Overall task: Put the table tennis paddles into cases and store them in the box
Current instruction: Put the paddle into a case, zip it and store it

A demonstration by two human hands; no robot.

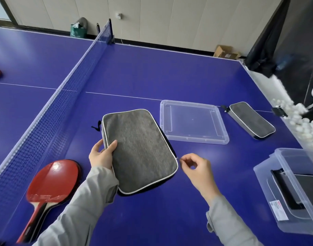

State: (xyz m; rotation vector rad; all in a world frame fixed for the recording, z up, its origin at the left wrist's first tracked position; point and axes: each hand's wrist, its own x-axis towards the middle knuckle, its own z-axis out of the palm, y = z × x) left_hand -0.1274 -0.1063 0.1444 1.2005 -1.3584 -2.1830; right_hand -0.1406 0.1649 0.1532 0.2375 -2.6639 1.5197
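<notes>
Step in hand, as judged: opening the near grey case (139, 150) at the zip. Left hand (101, 154) holds its 9 o'clock edge, thumb on top, fingers curled under the rim. Right hand (194, 167) sits just off the 3 o'clock corner, thumb and forefinger drawn together by the zip pull (177, 158); grip empty as far as can be told. To do it well: pin the case flat with the left, pinch the pull squarely, run it round the curve without lifting.

Red paddle (52, 181) lies at 8 o'clock, uncased. Second case (251, 119) at 2 o'clock; lid (193, 119) between the cases. Clear box (294, 192) at 4 o'clock.

Blue bench (152, 73), net (63, 103) running toward 11 o'clock; pale panelled wall beyond
</notes>
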